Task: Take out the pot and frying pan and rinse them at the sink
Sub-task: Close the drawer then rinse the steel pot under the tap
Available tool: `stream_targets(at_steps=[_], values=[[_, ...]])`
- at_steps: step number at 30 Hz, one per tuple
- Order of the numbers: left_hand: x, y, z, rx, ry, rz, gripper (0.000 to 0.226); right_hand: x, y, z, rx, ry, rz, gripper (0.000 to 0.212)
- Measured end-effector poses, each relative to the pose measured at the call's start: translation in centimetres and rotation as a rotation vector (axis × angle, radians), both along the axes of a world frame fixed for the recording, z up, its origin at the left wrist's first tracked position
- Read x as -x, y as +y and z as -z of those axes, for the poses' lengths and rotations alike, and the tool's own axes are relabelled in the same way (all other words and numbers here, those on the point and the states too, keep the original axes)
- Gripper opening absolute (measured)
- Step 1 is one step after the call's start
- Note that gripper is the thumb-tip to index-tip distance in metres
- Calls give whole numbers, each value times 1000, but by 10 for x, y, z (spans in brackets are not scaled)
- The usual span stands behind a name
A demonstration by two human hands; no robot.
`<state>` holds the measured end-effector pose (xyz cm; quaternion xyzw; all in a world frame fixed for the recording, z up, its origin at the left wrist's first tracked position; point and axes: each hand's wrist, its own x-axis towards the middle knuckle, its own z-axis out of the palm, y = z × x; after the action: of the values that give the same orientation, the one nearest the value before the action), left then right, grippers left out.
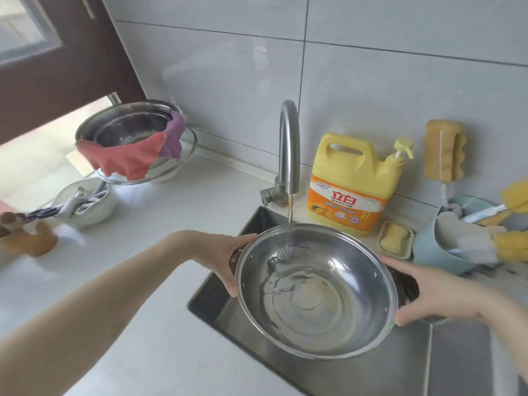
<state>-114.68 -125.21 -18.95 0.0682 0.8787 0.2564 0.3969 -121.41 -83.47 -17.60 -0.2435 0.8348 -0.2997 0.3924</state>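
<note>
Water (290,221) runs in a thin stream from the curved brushed-steel tap (289,147) into the round stainless-steel pot (314,292), striking the inner wall on the far side and pooling across the bottom. The pot is held above the sunken steel sink (445,364), tilted a little toward the camera, with small rivets visible inside its rim. The left hand (225,258) grips the dark handle on the pot's left side, fingers wrapped down the outer wall; the right hand (428,292) clasps the dark handle on the right, thumb low and fingers over the top. Both bare forearms reach in from the near edge. On the pale table (160,281) behind the sink stands a yellow detergent jug with an orange label and pump (354,184), and just beside it a bar of yellow soap in a pale dish (395,238). Farther right a light blue plastic holder (437,250) carries brushes and cloths, with a yellow sponge brush (444,150) upright against the grey tiled wall. At the far left, stacked steel bowls (128,130) are draped with a red cloth (123,158) and a purple cloth (174,135), and near them a white bowl (85,201) holds utensils.
</note>
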Motion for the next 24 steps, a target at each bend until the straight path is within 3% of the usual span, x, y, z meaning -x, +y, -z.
stream_targets(at_steps=[5,10,14,19,22,24], values=[[-3,1,-34,261,81,24,126,-39,-12,73,92,1,191,130],[-22,3,-17,447,439,9,142,-55,-33,104,201,160,345,136],[-33,9,26,477,697,-68,148,-46,-26,104,256,433,372,136],[-44,29,72,426,1024,-206,149,-50,-4,93,120,824,300,145],[-47,42,86,427,1250,-235,134,-56,9,93,124,1054,311,146],[-47,46,91,405,1391,-227,110,-56,15,91,154,1202,311,139]])
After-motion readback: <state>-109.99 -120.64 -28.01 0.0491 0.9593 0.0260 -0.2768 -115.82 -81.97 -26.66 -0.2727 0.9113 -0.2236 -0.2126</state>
